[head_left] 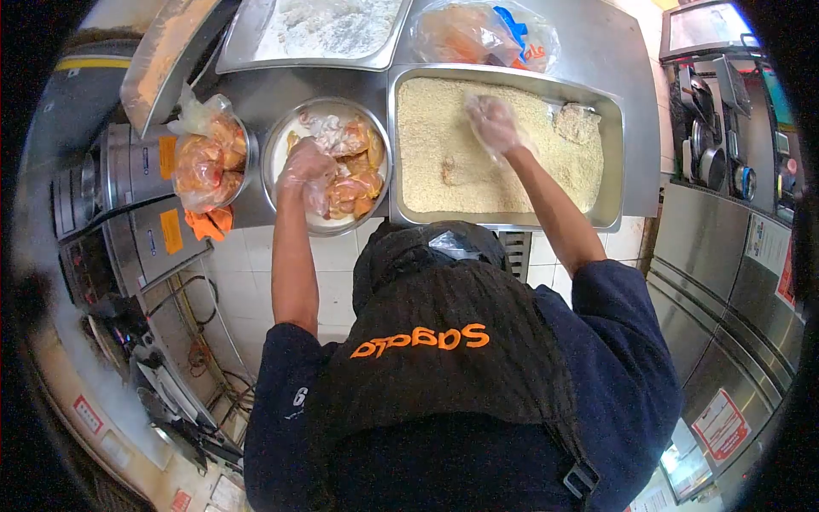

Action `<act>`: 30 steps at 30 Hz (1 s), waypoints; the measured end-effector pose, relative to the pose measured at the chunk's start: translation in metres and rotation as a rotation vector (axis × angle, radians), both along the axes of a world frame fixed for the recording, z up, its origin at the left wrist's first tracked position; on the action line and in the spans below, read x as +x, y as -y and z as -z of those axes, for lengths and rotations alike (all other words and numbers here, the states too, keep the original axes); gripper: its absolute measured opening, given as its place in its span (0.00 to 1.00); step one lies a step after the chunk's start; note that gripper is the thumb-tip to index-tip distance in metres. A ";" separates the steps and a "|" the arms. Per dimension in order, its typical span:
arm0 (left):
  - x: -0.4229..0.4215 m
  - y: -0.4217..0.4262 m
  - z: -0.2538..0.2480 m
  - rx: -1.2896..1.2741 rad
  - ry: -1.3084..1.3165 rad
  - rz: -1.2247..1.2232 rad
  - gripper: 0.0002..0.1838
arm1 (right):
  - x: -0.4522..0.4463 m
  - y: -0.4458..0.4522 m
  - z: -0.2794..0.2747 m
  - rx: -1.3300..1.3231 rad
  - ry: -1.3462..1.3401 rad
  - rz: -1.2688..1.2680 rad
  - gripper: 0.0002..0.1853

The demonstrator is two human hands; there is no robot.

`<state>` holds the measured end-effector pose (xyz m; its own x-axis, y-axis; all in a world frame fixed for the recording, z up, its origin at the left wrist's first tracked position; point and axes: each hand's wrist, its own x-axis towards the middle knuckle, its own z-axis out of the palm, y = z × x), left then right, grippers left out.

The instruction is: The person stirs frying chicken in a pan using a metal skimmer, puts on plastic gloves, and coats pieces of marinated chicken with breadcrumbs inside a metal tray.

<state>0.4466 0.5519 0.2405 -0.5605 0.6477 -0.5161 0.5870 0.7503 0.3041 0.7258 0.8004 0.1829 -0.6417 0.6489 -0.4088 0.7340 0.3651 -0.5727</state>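
My left hand [309, 169], in a clear plastic glove, reaches into a round metal bowl [387, 162]. Its fingers curl down among raw, marinated chicken pieces [356, 189]; their tips are partly hidden. Pale, milky batter [328, 225] shows around the meat, and one piece near the fingers is whitish. Over a deep rectangular tray [611, 200] of pale breadcrumbs [426, 119] is my right hand [495, 126], also gloved, its fingers bent downward at the crumbs. What lies under those fingers is hidden. A coated piece [577, 125] rests at the tray's right end, and a browner bit [448, 171] pokes through the crumbs.
Behind the bowl stands a tray of white flour [328, 26]. A bag of chicken pieces [209, 162] sits in a container at left, with an orange cloth [208, 224] below. A plastic bag [478, 34] lies behind the crumb tray. Steel cabinets [699, 247] stand at right.
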 end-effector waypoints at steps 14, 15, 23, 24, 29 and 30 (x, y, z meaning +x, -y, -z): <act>0.003 0.059 -0.002 0.674 0.894 -0.731 0.17 | -0.006 0.083 0.013 0.420 0.205 -0.433 0.31; 0.024 0.043 -0.038 0.745 0.880 -0.794 0.16 | -0.002 0.090 0.009 0.413 0.208 -0.445 0.31; 0.035 0.020 -0.037 0.590 0.447 -0.717 0.16 | -0.015 0.080 -0.001 0.484 0.103 -0.315 0.26; 0.037 0.019 -0.040 0.692 0.464 -0.733 0.17 | -0.011 0.077 0.005 0.457 0.091 -0.324 0.25; 0.033 0.033 -0.033 0.779 1.007 -0.887 0.19 | -0.008 0.069 0.015 0.412 0.132 -0.119 0.25; 0.038 0.036 -0.033 0.763 1.010 -0.877 0.19 | -0.006 0.077 0.019 0.440 0.151 -0.127 0.26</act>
<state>0.4851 0.5163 0.2737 -0.5262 0.5897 -0.6126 -0.6217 0.2247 0.7503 0.7202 0.7239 0.1638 -0.6820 0.7015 -0.2071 0.7307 0.6413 -0.2342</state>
